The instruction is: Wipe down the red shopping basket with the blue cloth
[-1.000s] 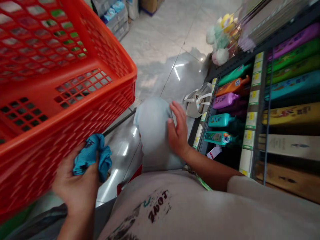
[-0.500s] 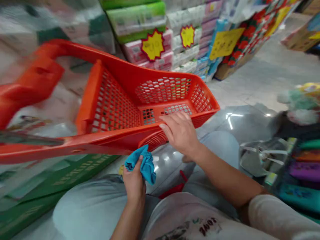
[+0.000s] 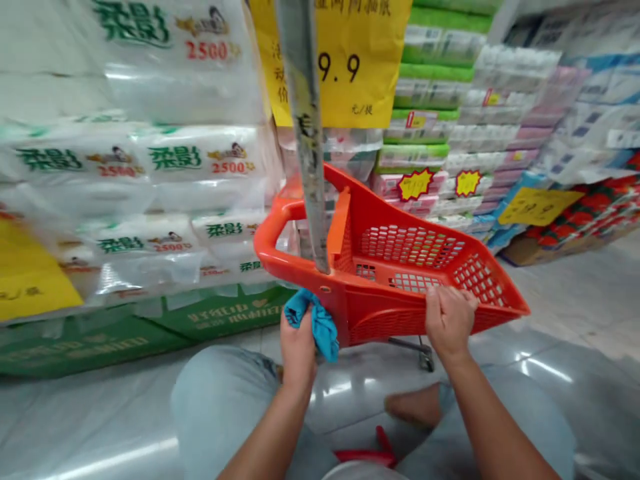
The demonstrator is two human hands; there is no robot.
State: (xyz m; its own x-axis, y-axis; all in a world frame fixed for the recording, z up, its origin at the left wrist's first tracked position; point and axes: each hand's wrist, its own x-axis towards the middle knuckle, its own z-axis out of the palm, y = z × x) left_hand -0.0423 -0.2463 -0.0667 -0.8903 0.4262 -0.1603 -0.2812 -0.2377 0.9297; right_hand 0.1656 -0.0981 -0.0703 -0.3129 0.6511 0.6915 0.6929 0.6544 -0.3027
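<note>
A red plastic shopping trolley basket [image 3: 365, 297] with a perforated body stands in front of me, its inside showing bare mesh. My right hand [image 3: 450, 320] is closed over the near rim, toward the front end. In my left hand [image 3: 299, 347] is a crumpled blue cloth [image 3: 326, 335], bunched between thumb and fingers. That hand is close to the trolley's near side, below the handle end; whether the cloth touches the plastic, I cannot tell. A worn metal pole [image 3: 306, 127] rises from the trolley beside its looped handle [image 3: 270, 240].
Stacked white tissue packs [image 3: 120, 163] line the left, above green cartons [image 3: 215, 313]. A yellow price sign [image 3: 360, 73] hangs behind the pole. More paper packs [image 3: 435, 80] stand behind the trolley. A trolley wheel [image 3: 426, 361] touches the shiny floor; a red object [image 3: 367, 457] lies between my knees.
My view has swung left, so the trolley appears farther right and its handle end shows. My right hand has gone from resting over the rim to gripping it. The cloth remains in my left hand.
</note>
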